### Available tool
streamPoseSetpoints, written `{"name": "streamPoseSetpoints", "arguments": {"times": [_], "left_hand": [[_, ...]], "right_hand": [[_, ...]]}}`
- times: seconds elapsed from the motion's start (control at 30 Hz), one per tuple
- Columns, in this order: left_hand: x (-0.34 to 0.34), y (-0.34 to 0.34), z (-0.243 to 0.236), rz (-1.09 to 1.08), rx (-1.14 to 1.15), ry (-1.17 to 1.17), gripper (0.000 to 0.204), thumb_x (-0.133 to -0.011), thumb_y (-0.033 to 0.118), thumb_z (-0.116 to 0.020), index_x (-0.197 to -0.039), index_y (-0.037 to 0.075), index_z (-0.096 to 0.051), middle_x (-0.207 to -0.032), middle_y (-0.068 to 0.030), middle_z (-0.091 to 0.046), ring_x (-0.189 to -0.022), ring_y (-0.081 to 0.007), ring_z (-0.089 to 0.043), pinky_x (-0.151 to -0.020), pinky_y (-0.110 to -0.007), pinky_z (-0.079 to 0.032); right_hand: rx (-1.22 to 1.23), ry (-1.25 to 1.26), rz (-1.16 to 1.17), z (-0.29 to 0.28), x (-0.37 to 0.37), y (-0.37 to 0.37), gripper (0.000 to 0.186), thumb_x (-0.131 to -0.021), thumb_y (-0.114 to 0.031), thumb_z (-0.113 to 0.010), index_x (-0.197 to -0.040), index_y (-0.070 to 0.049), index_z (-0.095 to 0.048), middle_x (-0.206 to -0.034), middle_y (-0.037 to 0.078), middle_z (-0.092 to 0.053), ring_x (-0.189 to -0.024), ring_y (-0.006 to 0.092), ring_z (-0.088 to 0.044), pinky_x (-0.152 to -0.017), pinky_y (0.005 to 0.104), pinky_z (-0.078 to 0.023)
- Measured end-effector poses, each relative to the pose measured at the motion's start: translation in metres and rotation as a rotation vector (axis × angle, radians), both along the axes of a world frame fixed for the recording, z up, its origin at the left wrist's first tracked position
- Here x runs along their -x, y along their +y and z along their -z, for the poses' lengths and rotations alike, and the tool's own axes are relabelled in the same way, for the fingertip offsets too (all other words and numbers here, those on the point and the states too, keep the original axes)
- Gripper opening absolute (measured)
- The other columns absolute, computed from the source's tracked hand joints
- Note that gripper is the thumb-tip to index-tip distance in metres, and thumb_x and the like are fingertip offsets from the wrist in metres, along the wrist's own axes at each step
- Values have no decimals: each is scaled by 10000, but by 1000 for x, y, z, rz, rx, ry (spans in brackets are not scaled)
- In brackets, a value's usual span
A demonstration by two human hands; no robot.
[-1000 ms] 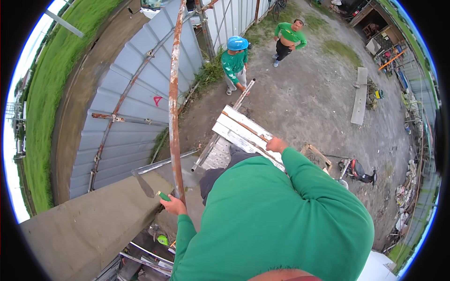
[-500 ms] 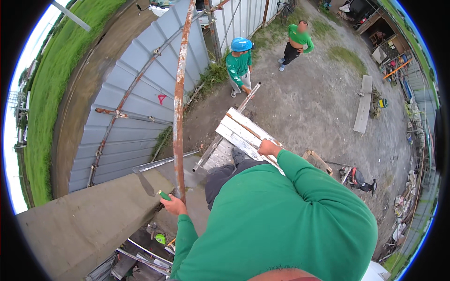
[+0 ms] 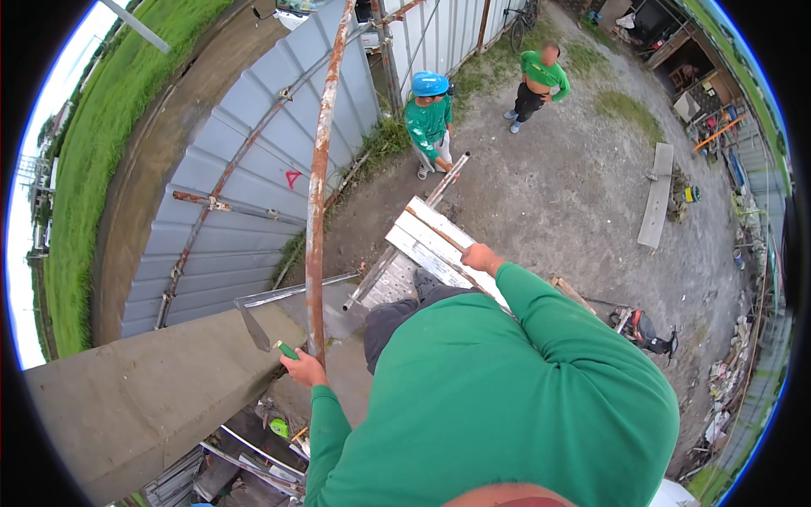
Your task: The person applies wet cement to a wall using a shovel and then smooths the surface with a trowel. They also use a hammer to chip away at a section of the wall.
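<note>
at twelve o'clock, a person in a blue helmet (image 3: 427, 125) stands; at one, a person in a green shirt (image 3: 541, 74), with a bicycle (image 3: 518, 32) farther out. a grey plank (image 3: 655, 203) lies between two and three, a motorcycle (image 3: 644, 328) between three and four. grey metal fencing (image 3: 228, 258) rises toward ten, before green grass (image 3: 93, 182).

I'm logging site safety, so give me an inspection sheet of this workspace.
Surface: grey concrete beam, looks smooth.
Job's things: green-handled trowel; worn white boards.
Clutter: bright green object below the beam; debris at right.
Hands: left hand grips the trowel beside the rusty pole; right hand on the boards, grip unclear.
Cables: none clearly made out.
Surroundings: corrugated metal fence; motorbike; person in blue helmet; another person in green.
</note>
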State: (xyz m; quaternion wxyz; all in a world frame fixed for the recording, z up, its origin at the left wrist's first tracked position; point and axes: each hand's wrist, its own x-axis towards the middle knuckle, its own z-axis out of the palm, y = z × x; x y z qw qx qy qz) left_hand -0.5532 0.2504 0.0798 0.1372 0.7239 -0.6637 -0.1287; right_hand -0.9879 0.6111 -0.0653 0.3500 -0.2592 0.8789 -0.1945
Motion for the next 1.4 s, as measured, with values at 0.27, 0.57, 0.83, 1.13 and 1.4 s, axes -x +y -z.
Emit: {"name": "streamPoseSetpoints", "arguments": {"times": [0.27, 0.57, 0.83, 1.13, 1.4], "left_hand": [[-8, -6, 10, -11, 2, -48, 410, -959, 266, -662, -1279, 41, -541, -1153, -244, -690, -1043, -478, -653, -870, -573, -495], [-14, -5, 19, 47, 72, -18, 400, -961, 261, -658, -1264, 28, -541, -1131, -255, -686, -1024, -482, -654, -852, -579, -496], [1, 0, -1, 14, 12, -20, 381, -968, 253, -650, -1246, 20, -534, -1113, -272, -681, -1016, -492, -650, -846, -589, -491], [-2, 0, 0, 6, 15, -20, 384, -976, 270, -640, -1245, 19, -534, -1114, -274, -684, -1021, -492, -649, -848, -579, -491], [4, 4, -9, -29, 18, 8, 381, -989, 288, -620, -1245, 23, -520, -1143, -260, -675, -1034, -479, -646, -844, -573, -495]], "right_hand": [[-150, -119, -169, 14, -16, 24, 239, -749, -247, -743, -935, -126, -832, -1008, 84, -781, -946, 277, -734, -854, 382, -570], [-190, -277, 11, -16, -21, 32, 230, -804, -254, -709, -742, -46, -787, -681, 78, -751, -694, 197, -744, -777, 334, -602], [-181, -143, -102, -12, -28, -1, 316, -807, -297, -633, -661, -47, -760, -634, 53, -731, -662, 202, -729, -747, 370, -596], [-318, -1127, 44, -60, -64, -50, 1053, -831, -789, -636, -1577, -81, -410, -1653, 182, -335, -1520, 362, -317, -1210, 501, -292], [-446, -913, -429, -109, -64, -139, 1074, -822, -843, -590, -1519, -34, -478, -1532, 269, -470, -1353, 441, -519, -1117, 564, -424]]}}
